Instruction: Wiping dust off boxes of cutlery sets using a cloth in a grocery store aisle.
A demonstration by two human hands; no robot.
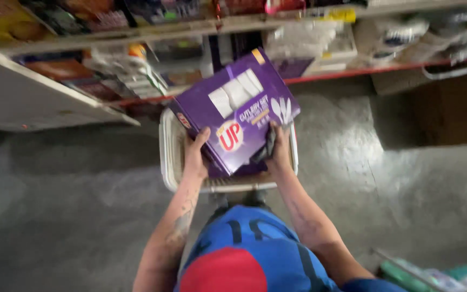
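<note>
1. Your left hand (195, 154) grips the near left edge of the purple cutlery box (236, 111), thumb on top.
2. Your right hand (278, 151) clamps the box's near right edge, with a dark cloth (265, 150) pinched under the fingers.
3. The box sits tilted above the white crate (169, 157), touching or just over its rim; which one is unclear.
4. Judged from this, the box is in hand but not settled: it is neither flat in the crate nor up among the packed goods on the store shelves (136, 40).
</note>
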